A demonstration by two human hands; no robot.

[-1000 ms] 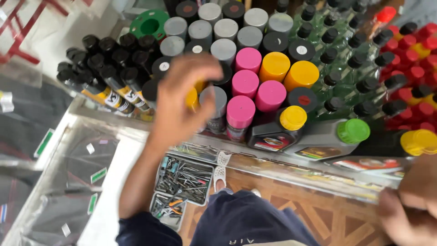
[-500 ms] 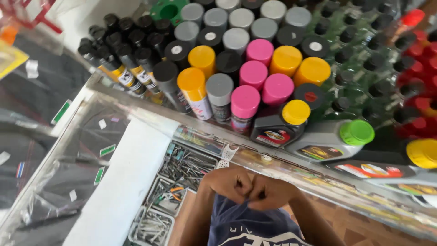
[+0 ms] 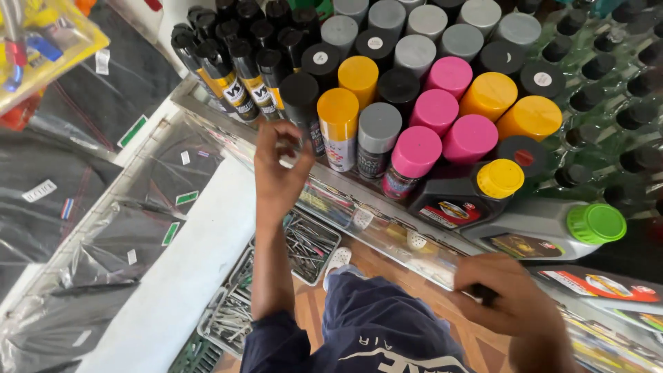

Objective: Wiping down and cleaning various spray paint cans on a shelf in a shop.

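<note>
Dozens of capped spray cans (image 3: 414, 83) are crowding the shelf, with a yellow-capped spray can (image 3: 338, 128) standing at the front edge. Left hand (image 3: 278, 173) is hovering just beside it, fingers loosely curled and open, gripping nothing. Right hand (image 3: 507, 298) is resting on the shelf's glass edge (image 3: 387, 228), fingers curled; blurred, so grip cannot be told.

Green-capped jug (image 3: 552, 224), pink-capped cans (image 3: 442, 117), trays of nails (image 3: 307, 242).
</note>
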